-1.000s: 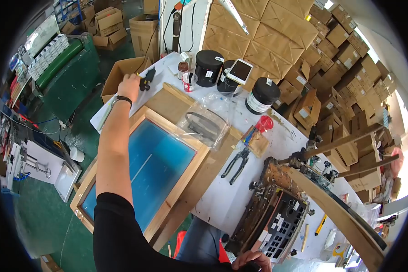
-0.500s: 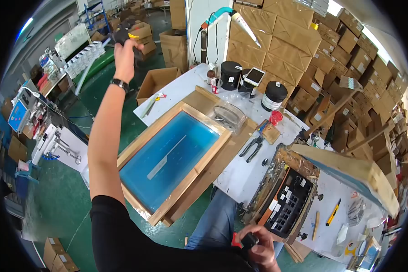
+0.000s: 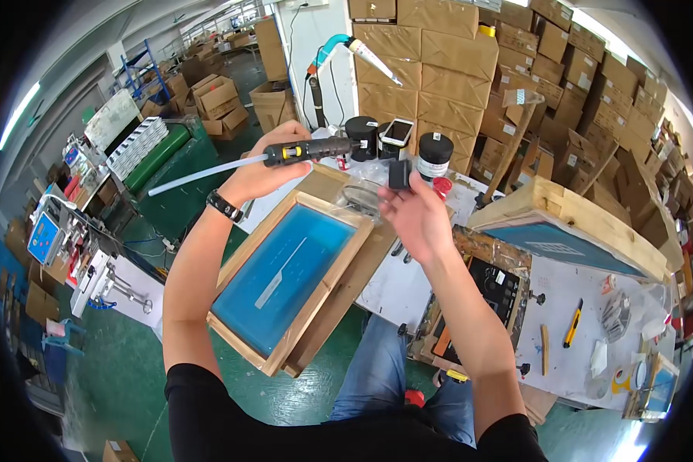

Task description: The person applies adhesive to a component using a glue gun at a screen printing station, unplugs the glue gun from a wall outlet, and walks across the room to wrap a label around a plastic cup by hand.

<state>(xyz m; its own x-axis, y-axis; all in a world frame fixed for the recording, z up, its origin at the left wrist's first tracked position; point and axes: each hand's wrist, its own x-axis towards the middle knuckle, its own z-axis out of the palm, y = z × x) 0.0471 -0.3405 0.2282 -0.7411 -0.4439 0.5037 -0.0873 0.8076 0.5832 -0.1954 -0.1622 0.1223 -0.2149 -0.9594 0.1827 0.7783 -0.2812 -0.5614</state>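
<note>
- Stacked cardboard boxes (image 3: 593, 85) and brown wrapped parcels (image 3: 458, 88) rise behind the white table (image 3: 393, 296) in our head view.
- We have the left hand (image 3: 263, 179) raised beyond the framed blue screen (image 3: 281, 269), its fingers wrapped around a black tool (image 3: 319, 148).
- Running roughly crosswise before us, the tool's long axis tips slightly up towards the right; a pale rod (image 3: 208, 175) sticks out of its left end, slanting down and away to the left.
- We hold a small black block (image 3: 399, 174) in the right hand (image 3: 423, 219), pinched near the fingertips, with the palm turned partly towards us.
- From the right fingers, the tool's end lies to the left and a little higher; we see the block near that end but apart from it.
- Of our hands, the right is nearer to that bare end, while the left covers the rod side.
</note>
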